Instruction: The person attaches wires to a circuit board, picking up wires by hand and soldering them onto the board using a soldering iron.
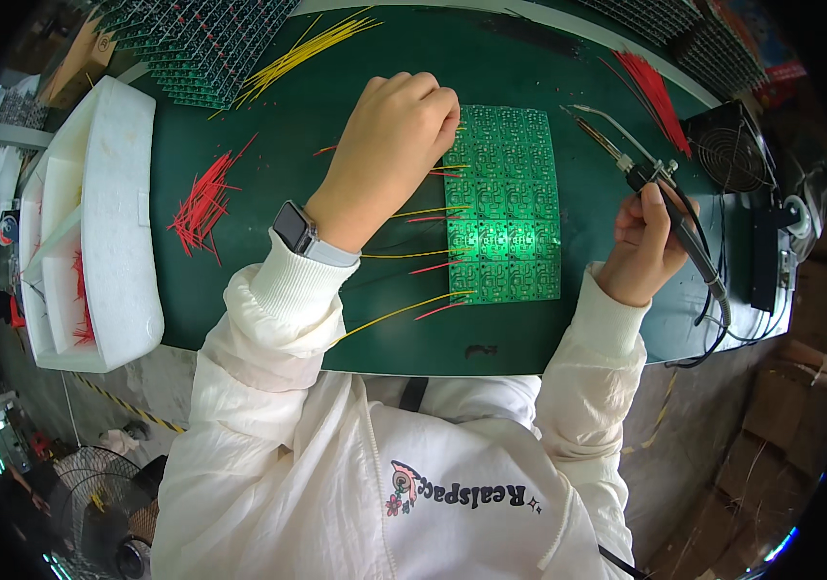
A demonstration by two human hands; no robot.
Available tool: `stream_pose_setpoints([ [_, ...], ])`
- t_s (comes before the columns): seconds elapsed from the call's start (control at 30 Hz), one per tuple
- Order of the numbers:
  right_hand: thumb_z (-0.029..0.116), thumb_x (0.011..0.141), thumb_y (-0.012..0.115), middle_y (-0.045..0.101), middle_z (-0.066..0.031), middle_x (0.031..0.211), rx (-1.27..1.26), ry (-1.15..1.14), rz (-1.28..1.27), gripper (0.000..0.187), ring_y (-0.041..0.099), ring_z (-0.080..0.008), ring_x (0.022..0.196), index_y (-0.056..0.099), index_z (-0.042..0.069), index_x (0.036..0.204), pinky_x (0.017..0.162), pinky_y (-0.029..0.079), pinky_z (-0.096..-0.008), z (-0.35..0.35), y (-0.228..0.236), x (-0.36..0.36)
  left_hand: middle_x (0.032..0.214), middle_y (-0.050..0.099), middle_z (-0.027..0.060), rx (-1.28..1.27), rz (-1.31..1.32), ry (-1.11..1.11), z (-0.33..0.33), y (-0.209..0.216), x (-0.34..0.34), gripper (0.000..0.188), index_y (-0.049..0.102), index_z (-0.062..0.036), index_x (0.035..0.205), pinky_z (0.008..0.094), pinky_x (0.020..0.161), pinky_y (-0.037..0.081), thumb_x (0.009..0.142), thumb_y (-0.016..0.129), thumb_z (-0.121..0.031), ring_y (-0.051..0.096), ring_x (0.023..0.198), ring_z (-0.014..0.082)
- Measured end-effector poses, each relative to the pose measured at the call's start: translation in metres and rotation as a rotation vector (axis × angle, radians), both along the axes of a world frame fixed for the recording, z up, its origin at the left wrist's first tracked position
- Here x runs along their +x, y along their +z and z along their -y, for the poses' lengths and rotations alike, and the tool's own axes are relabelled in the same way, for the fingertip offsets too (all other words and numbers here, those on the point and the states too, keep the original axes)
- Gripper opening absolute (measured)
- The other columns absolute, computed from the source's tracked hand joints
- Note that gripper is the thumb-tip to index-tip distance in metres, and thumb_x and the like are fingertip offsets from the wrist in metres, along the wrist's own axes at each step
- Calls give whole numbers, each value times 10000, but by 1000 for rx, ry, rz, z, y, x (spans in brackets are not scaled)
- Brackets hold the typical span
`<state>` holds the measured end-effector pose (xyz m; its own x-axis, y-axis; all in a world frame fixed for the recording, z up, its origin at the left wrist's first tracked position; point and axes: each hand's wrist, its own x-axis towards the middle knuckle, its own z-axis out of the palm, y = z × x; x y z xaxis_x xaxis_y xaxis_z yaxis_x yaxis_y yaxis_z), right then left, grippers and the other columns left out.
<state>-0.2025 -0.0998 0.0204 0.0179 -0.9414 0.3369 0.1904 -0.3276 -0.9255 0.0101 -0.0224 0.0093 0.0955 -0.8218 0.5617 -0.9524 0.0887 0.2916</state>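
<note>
Right fingers (656, 211): clamped on soldering iron (696, 246) | left fingers (447, 106): curled downward at green circuit board (505, 232), grip hidden, can't tell

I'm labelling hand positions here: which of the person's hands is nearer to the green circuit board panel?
Left. The left hand is at the upper left corner of the green circuit board panel; the right hand, holding a soldering iron, is apart from it, off its right side.

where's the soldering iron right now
In the head view, the soldering iron is toward the right, held in the right hand, right of the circuit board and near the black fan.
</note>
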Motion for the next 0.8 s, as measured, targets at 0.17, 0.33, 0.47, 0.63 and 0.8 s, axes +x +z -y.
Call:
stream_pose_setpoints([
  [0.17, 117, 822, 617, 501, -23, 638, 71, -39, 79, 159, 428, -68, 511, 543, -3, 894, 449, 275, -182, 3, -2, -39, 795, 572, 80, 119, -126, -35, 7, 24, 8, 98, 598, -29, 863, 337, 692, 442, 784, 636, -73, 570, 749, 236],
  [0.33, 73, 812, 588, 476, -17, 622, -136, -408, 53, 93, 381, -58, 494, 507, 40, 846, 445, 239, -183, 1, -9, -74, 829, 591, 80, 78, 151, -367, 82, 53, -28, 124, 585, -38, 872, 362, 708, 460, 800, 613, -135, 586, 810, 263],
  [0.47, 77, 812, 571, 458, -39, 594, -277, -508, 65, 117, 371, -74, 473, 463, 33, 819, 428, 239, -201, 7, -21, -89, 840, 602, 59, 18, 397, -456, 183, 35, -70, 129, 598, -72, 851, 368, 766, 462, 773, 642, -165, 598, 846, 244],
  [0.63, 109, 801, 577, 454, -51, 579, -244, -533, 39, 176, 362, -84, 445, 430, 41, 869, 440, 261, -201, 4, -22, -89, 847, 620, 64, 223, 123, -598, 253, 8, -114, 95, 616, -71, 831, 365, 752, 468, 757, 653, -117, 604, 836, 240],
  [0.8, 113, 803, 570, 457, -49, 559, -228, -483, 16, 171, 359, -83, 428, 428, 41, 864, 510, 320, -197, 4, -21, -93, 843, 623, 85, 368, 53, -577, 270, -3, -124, 83, 623, -63, 821, 371, 755, 462, 767, 644, -123, 601, 844, 259],
])
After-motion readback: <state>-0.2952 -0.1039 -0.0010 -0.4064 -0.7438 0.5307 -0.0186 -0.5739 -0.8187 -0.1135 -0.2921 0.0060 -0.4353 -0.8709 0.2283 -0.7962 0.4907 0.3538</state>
